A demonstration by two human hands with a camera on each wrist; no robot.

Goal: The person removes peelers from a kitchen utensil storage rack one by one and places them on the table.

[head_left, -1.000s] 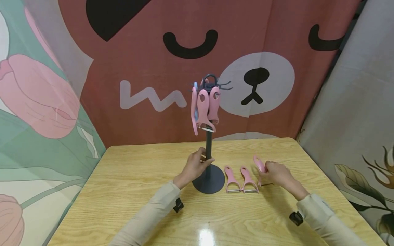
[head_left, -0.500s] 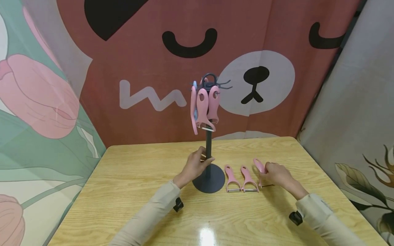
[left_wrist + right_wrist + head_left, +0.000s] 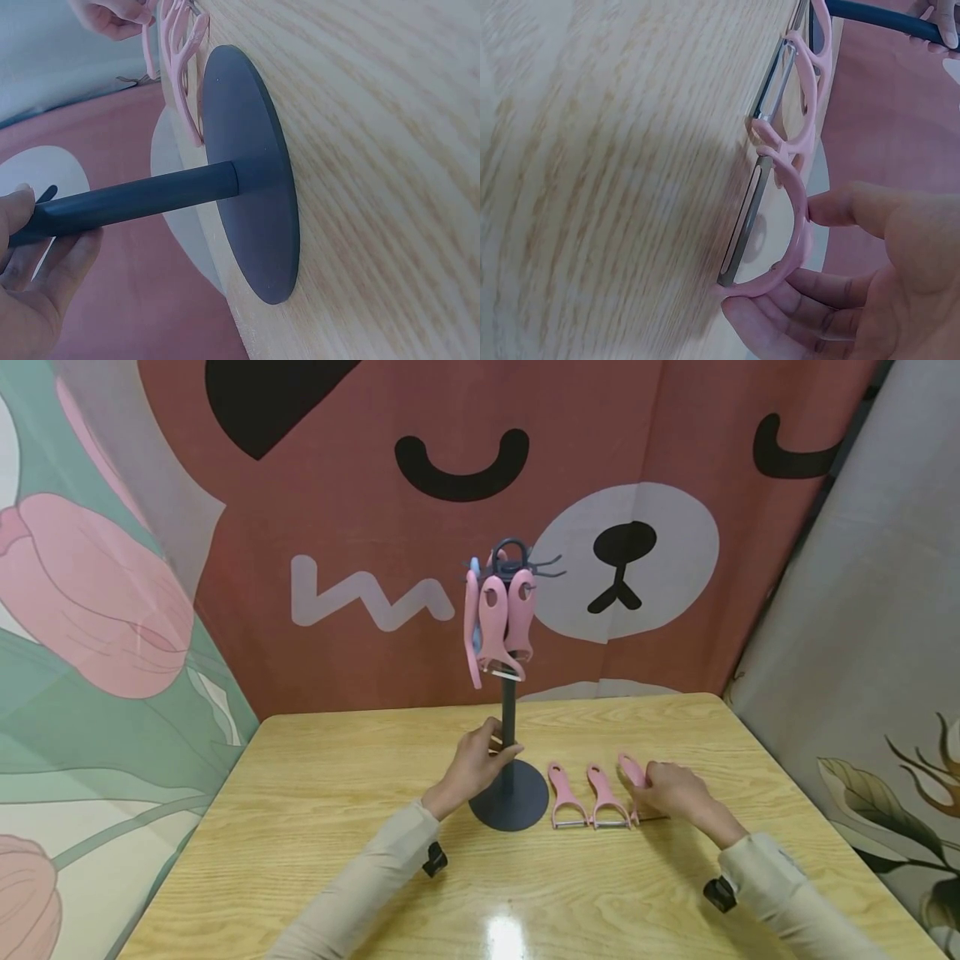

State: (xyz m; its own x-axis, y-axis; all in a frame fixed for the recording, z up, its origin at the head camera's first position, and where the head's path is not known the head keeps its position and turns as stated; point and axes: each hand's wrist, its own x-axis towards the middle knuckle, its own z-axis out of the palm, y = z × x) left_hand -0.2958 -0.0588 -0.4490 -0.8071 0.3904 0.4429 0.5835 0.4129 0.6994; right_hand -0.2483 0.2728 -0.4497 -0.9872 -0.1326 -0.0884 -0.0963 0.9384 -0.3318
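Note:
My left hand (image 3: 468, 767) holds the pole of a dark grey rack stand (image 3: 509, 710), thumb on one side and fingers behind. The stand's round base (image 3: 255, 225) sits on the wooden table. On the right, my right hand (image 3: 677, 793) pinches a pink Y-shaped peeler (image 3: 801, 232) by its curved head, its blade end low at the tabletop. Two more pink peelers, the nearer one to the stand (image 3: 561, 785) and the middle one (image 3: 602, 789), lie side by side between the base and my right hand, handles pointing away.
Several pink peelers (image 3: 492, 618) hang from hooks on the left and front of the rack, with a blue one (image 3: 476, 639) partly hidden among them. Bare hooks (image 3: 551, 568) stick out on the right. A bear-print curtain (image 3: 337, 668) stands behind the table.
My right hand has lowered the pink peeler slightly, bringing its handle down and level with the row beside it. The left hand stays on the pole.

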